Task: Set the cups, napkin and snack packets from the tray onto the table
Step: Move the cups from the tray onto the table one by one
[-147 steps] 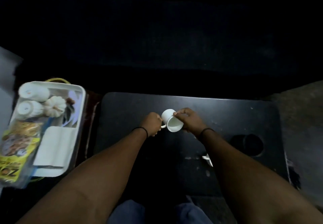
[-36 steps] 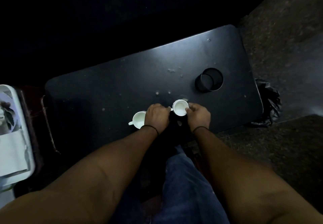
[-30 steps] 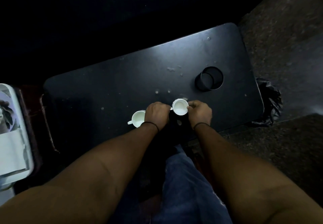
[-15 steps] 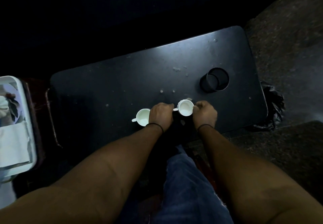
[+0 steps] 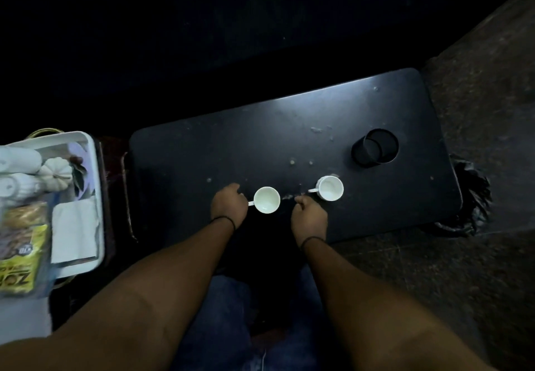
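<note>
On tray (image 5: 94, 168): yellow packet (image 5: 21, 266) reads "ZO".

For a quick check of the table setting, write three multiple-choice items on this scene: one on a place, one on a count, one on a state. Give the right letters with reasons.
1. Where does the napkin lie?
A. in the tray
B. on the table
C. in a hand

2. How many white cups stand on the table?
A. one
B. two
C. four

3. How do the cups stand?
A. upside down
B. on their sides
C. upright, mouths up

Key: 1 A, the napkin rests inside the white tray at the left. 2 B, the left cup and the right cup stand apart. 3 C, both pale insides face the camera.
</note>
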